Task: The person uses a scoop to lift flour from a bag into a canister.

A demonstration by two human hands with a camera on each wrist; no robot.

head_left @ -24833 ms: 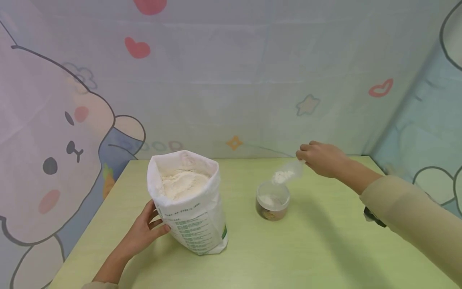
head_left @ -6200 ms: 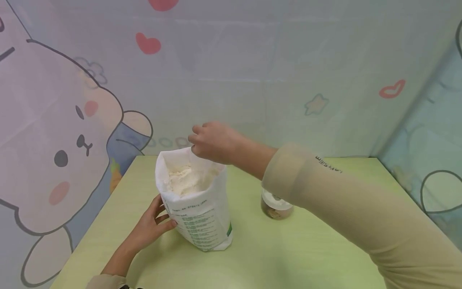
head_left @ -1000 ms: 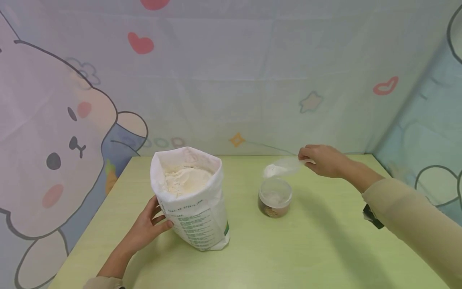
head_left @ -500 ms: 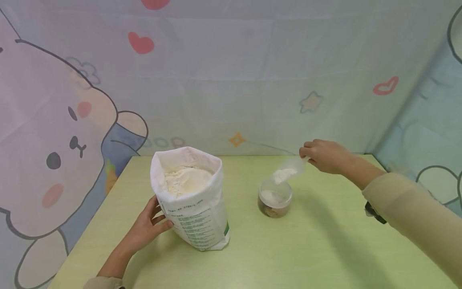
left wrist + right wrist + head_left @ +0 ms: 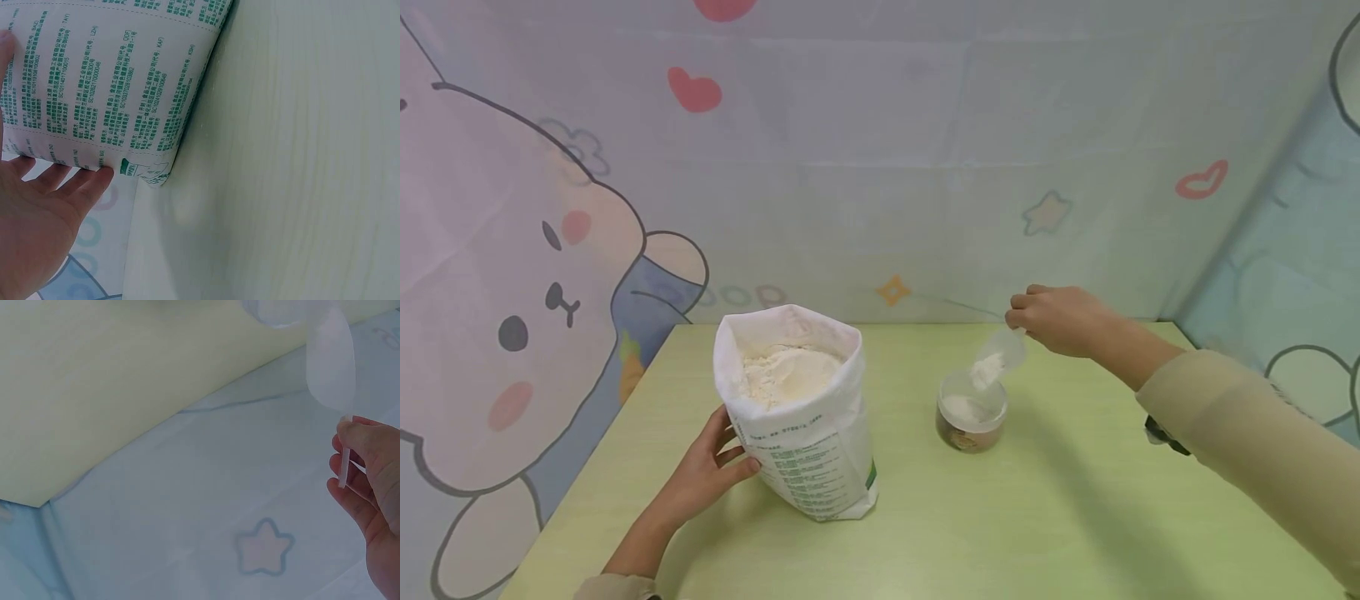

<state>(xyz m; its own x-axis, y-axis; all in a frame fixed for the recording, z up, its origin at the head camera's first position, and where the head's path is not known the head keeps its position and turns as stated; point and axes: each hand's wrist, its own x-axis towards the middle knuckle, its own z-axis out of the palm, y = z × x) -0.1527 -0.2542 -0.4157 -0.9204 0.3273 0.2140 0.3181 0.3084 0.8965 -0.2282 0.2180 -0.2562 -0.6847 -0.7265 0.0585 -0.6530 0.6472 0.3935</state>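
A white woven bag with green print stands rolled open on the table, pale flour filling it near the top. My left hand holds its left side, thumb on the front and fingers along the edge. My right hand pinches the thin handle of a clear plastic scoop between thumb and fingers. Tilted downward, the scoop carries a clump of flour at its tip, right at the rim of a small clear tub with a brown label. Some flour lies inside the tub.
The table has a pale green wood-grain top. Behind it hangs a cloth backdrop with printed hearts, a star and a cartoon bear. The tub stands to the right of the bag, with bare tabletop between them.
Over the last second the scoop has tipped from nearly level to steeply downward over the tub, my right hand rising slightly. Earlier, my right hand was at the bag's mouth. The left hand keeps its place.
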